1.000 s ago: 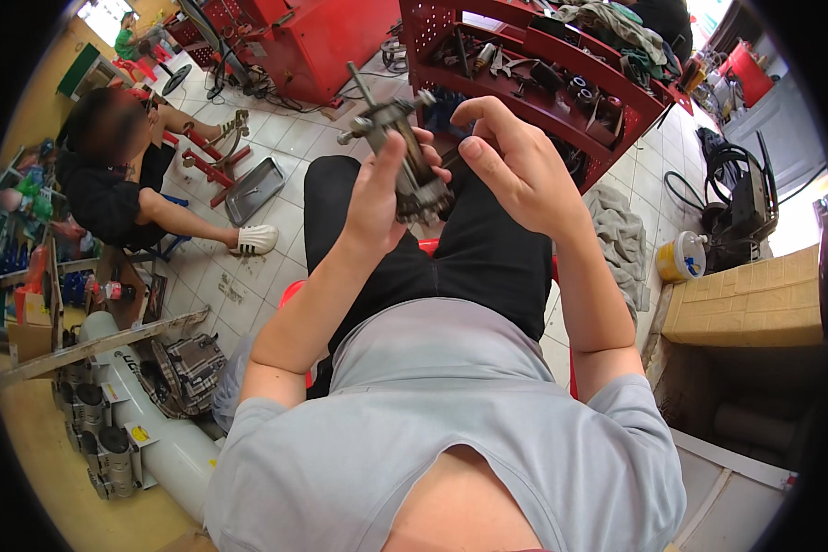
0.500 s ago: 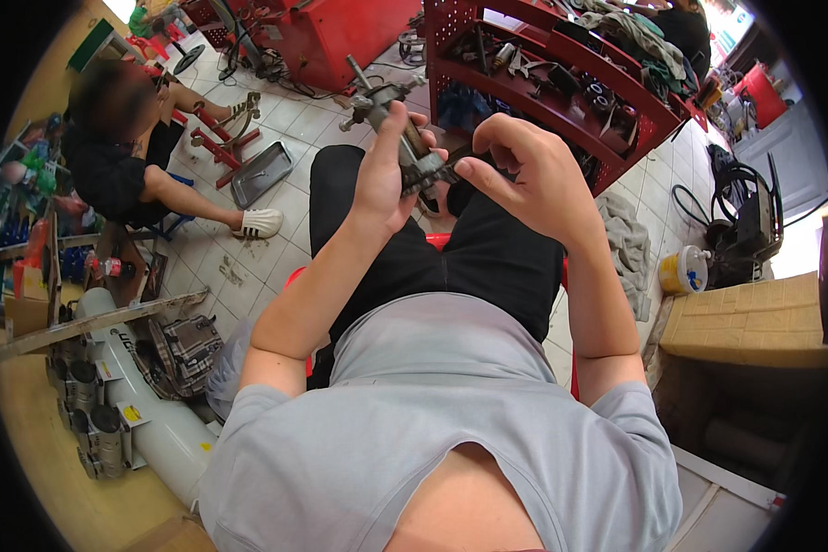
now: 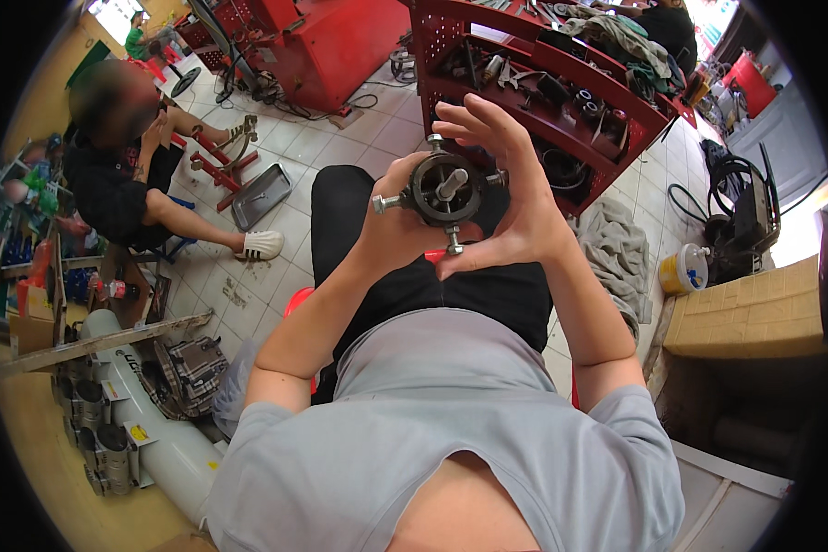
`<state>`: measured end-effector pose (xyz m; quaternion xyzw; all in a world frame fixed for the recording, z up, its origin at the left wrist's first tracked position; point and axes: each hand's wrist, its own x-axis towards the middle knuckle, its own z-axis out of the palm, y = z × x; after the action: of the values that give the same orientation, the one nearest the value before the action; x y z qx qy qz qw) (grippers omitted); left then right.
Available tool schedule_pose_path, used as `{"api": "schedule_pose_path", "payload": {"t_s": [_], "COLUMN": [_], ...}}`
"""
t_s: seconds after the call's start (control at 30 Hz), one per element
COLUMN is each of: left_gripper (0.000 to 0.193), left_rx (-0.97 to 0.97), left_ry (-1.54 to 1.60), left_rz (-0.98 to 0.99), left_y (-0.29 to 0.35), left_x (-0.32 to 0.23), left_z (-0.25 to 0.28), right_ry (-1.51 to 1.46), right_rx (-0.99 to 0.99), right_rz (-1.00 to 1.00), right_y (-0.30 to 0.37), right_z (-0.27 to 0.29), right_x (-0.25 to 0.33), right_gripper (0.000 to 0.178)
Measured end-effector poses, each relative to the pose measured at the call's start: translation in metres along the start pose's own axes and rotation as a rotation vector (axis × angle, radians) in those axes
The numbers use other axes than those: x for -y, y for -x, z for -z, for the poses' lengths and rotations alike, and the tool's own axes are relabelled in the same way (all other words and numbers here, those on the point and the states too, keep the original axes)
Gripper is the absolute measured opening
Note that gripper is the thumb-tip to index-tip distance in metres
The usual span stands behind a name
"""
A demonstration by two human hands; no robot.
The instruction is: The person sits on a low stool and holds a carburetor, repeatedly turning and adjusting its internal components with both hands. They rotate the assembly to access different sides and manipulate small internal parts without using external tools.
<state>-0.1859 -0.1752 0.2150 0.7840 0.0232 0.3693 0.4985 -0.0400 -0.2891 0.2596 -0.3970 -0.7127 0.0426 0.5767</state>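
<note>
My left hand [image 3: 386, 221] is wrapped round a dark metal fixture [image 3: 423, 202], a round body with bolts sticking out around its rim and a bright shaft end in its centre. The ring end faces up at me, above my lap. My right hand [image 3: 524, 198] curves along the fixture's right side with its fingers stretched and apart, its thumb reaching below the lower bolt. The right-hand bolt comes close to the right fingers; whether they touch cannot be made out. The fixture's lower body is hidden behind the ring.
Ahead stands a red tool cart [image 3: 561, 101] loaded with tools and parts. A seated person [image 3: 120, 156] is at the left, near a grey tray [image 3: 262, 196] on the tiled floor. Right of my legs lie a grey cloth [image 3: 609, 253] and a white bucket [image 3: 683, 271].
The fixture has turned from lying slanted to showing me its bolted ring end, and sits further right and lower. My right hand has opened from curled fingers.
</note>
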Motion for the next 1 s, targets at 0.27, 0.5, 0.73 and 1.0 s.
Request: {"api": "schedule_pose_path", "payload": {"t_s": [0.27,0.5,0.73,1.0], "left_gripper": [0.066,0.062,0.057,0.093], "left_rx": [0.048,0.032,0.025,0.221], "left_ry": [0.092,0.051,0.058,-0.218], "left_rz": [0.045,0.028,0.059,-0.14], "left_y": [-0.004,-0.006,-0.003,-0.022], "left_x": [-0.007,-0.014,-0.008,-0.017], "left_z": [-0.001,-0.001,-0.002,0.029], "right_ry": [-0.131,-0.125,-0.023,-0.022], "right_rx": [0.014,0.068,0.041,-0.137], "right_rz": [-0.116,-0.147,-0.139,-0.096], "right_y": [0.006,-0.001,0.004,0.007], "right_z": [-0.009,-0.003,-0.004,-0.005], "right_x": [0.005,0.012,0.008,0.001], "right_gripper": [0.127,0.119,0.102,0.098]}}
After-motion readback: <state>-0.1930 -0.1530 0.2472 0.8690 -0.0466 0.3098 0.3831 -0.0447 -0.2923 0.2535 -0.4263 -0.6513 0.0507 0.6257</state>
